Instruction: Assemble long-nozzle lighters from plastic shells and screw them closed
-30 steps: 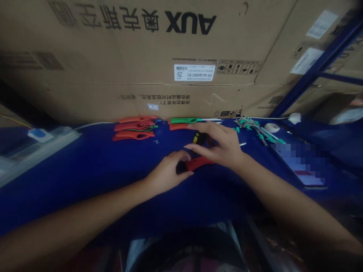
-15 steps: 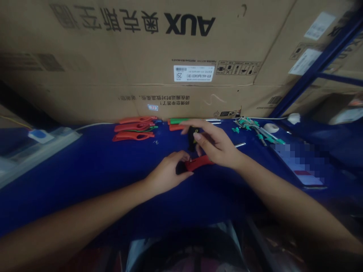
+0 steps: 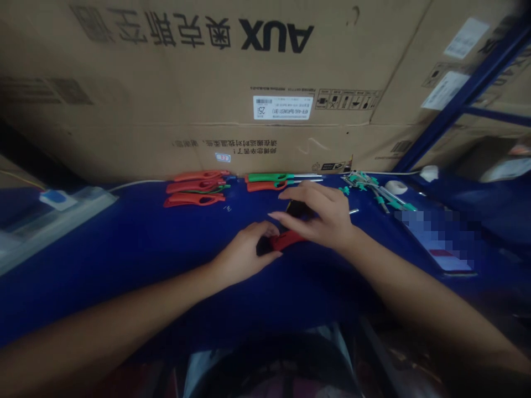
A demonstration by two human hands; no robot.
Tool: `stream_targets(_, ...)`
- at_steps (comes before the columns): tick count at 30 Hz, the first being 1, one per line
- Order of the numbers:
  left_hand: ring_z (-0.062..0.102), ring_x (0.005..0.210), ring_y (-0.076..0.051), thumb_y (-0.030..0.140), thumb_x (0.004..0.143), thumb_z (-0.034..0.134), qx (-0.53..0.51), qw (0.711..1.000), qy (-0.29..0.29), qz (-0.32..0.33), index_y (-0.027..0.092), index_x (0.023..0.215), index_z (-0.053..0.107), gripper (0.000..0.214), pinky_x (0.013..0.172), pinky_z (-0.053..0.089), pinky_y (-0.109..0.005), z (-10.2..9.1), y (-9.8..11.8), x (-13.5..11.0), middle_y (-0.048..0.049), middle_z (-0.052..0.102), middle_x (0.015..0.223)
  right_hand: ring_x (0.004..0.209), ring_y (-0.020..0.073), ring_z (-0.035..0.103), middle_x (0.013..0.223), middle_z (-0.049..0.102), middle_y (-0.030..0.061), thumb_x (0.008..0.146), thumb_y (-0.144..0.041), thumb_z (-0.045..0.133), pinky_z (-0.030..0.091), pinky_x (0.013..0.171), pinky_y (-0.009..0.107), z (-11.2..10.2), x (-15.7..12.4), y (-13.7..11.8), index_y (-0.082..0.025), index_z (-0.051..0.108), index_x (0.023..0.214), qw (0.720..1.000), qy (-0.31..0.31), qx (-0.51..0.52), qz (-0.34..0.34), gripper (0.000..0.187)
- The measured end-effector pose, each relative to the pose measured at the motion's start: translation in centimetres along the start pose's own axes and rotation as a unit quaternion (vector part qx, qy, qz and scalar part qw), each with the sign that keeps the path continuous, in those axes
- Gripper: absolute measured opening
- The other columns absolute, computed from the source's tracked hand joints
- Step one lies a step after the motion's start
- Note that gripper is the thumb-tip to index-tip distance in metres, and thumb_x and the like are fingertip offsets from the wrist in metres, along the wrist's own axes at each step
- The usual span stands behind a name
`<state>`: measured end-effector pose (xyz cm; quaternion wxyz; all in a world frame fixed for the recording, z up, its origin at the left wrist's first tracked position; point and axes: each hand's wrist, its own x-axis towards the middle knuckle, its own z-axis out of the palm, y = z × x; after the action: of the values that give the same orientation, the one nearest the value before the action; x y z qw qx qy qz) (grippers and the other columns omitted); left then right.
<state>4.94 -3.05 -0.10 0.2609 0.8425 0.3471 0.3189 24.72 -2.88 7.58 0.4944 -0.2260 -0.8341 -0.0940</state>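
Observation:
A red stick lighter (image 3: 287, 239) lies on the blue surface in front of me, and part of its metal tube (image 3: 354, 211) shows beyond my right hand. My left hand (image 3: 244, 249) is closed round the lighter's left end, thumb in front and fingers behind. Just above the lighter, my right hand (image 3: 321, 213) is curled round a short black tool with a bit of yellow (image 3: 297, 209). The palm and fingers hide most of that tool, so its kind is unclear, as is whether its tip touches the lighter.
Several red lighter bodies (image 3: 194, 199) lie at the back left. Behind my hands lie a green lighter (image 3: 265, 177) and a red one with metal tubes. Teal-and-metal parts (image 3: 365, 182), a white roll (image 3: 396, 187) and a phone (image 3: 440, 243) are right. A large cardboard box (image 3: 186, 99) stands behind.
My right hand has moved a little to the right and turned, tilting the black tool, which is now more covered by the fingers. The left hand keeps the lighter in place.

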Motion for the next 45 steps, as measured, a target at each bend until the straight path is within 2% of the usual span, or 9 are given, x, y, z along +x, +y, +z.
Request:
stream_targets(5, 0.067, 0.098, -0.024, 0.022, 0.079, 0.079, 0.003, 1.000, -0.004, 0.002, 0.021, 0.104, 0.059, 0.031, 0.092, 0.054, -0.042, 0.0, 0.1, 0.0, -0.0053, 0.070, 0.104, 0.101, 0.0156, 0.069, 0.123, 0.069, 0.0103, 0.105, -0.022, 0.039, 0.059, 0.080, 0.027, -0.1, 0.0, 0.4, -0.019, 0.047, 0.144, 0.985, -0.105, 0.108, 0.090, 0.040)
stream_targets(9, 0.067, 0.100, -0.025, 0.022, 0.079, 0.079, 0.015, 1.000, -0.004, 0.002, 0.021, 0.106, 0.059, 0.033, 0.093, 0.054, -0.043, -0.1, 0.2, 0.0, -0.0057, 0.070, 0.107, 0.088, 0.0164, 0.072, 0.108, 0.075, 0.0079, 0.095, -0.035, 0.064, 0.059, 0.077, 0.026, -0.2, -0.1, 0.8, -0.020, 0.066, 0.122, 0.998, -0.031, 0.034, 0.042, 0.031)
stream_targets(15, 0.067, 0.098, -0.024, 0.022, 0.081, 0.077, 0.014, 1.000, -0.006, 0.010, 0.021, 0.103, 0.059, 0.029, 0.092, 0.054, -0.042, -0.2, 0.2, 0.1, -0.0046, 0.070, 0.104, 0.073, 0.0102, 0.069, 0.121, 0.071, 0.0082, 0.105, -0.024, 0.041, 0.059, 0.069, 0.024, -0.1, 0.0, 0.4, -0.021, 0.054, 0.140, 0.982, -0.097, 0.128, 0.095, 0.038)
stream_targets(20, 0.068, 0.099, -0.024, 0.022, 0.080, 0.078, 0.020, 1.000, -0.006, 0.008, 0.022, 0.105, 0.059, 0.032, 0.092, 0.055, -0.043, -0.1, 0.3, 0.1, -0.0047, 0.070, 0.106, 0.079, 0.0153, 0.071, 0.101, 0.076, 0.0068, 0.093, -0.026, 0.066, 0.059, 0.075, 0.026, 0.0, -0.1, 0.2, -0.019, 0.070, 0.111, 0.999, 0.032, 0.032, 0.016, 0.020)
stream_targets(24, 0.067, 0.099, -0.024, 0.021, 0.081, 0.077, 0.025, 0.999, -0.003, 0.019, 0.021, 0.104, 0.060, 0.029, 0.093, 0.054, -0.042, -0.1, 0.2, 0.0, -0.0044, 0.070, 0.104, 0.076, 0.0120, 0.070, 0.115, 0.073, 0.0080, 0.104, -0.020, 0.040, 0.059, 0.075, 0.027, -0.2, 0.1, 0.2, -0.020, 0.063, 0.128, 0.986, -0.063, 0.125, 0.087, 0.034)
stream_targets(30, 0.067, 0.100, -0.024, 0.021, 0.081, 0.076, 0.032, 0.999, -0.004, 0.022, 0.020, 0.106, 0.058, 0.031, 0.092, 0.054, -0.041, -0.1, 0.2, 0.0, -0.0052, 0.069, 0.106, 0.079, 0.0169, 0.070, 0.094, 0.076, 0.0077, 0.093, -0.034, 0.067, 0.059, 0.074, 0.029, -0.2, 0.2, 0.6, -0.019, 0.072, 0.106, 0.999, 0.016, 0.028, 0.027, 0.021)
stream_targets(35, 0.067, 0.098, -0.024, 0.023, 0.082, 0.074, 0.039, 0.999, -0.004, 0.029, 0.021, 0.103, 0.058, 0.026, 0.091, 0.054, -0.041, -0.2, 0.3, 0.0, -0.0052, 0.069, 0.103, 0.072, 0.0106, 0.069, 0.109, 0.073, 0.0063, 0.106, -0.028, 0.040, 0.059, 0.067, 0.025, -0.5, 0.5, 0.2, -0.021, 0.064, 0.126, 0.974, -0.104, 0.169, 0.108, 0.032)
stream_targets(40, 0.067, 0.100, -0.024, 0.023, 0.083, 0.073, 0.047, 0.998, -0.006, 0.028, 0.021, 0.106, 0.059, 0.027, 0.093, 0.054, -0.042, -0.2, 0.3, 0.0, -0.0058, 0.069, 0.106, 0.085, 0.0178, 0.072, 0.098, 0.076, 0.0074, 0.090, -0.035, 0.071, 0.060, 0.077, 0.029, -0.3, 0.3, 0.2, -0.018, 0.071, 0.106, 0.997, -0.002, 0.065, 0.032, 0.023)
stream_targets(45, 0.066, 0.099, -0.024, 0.022, 0.084, 0.072, 0.046, 0.998, -0.007, 0.040, 0.021, 0.102, 0.060, 0.022, 0.093, 0.053, -0.041, -0.2, 0.4, 0.1, -0.0048, 0.069, 0.103, 0.072, 0.0118, 0.069, 0.110, 0.073, 0.0070, 0.105, -0.022, 0.035, 0.060, 0.068, 0.027, 0.0, 0.3, -0.2, -0.021, 0.060, 0.132, 0.976, -0.086, 0.166, 0.114, 0.037)
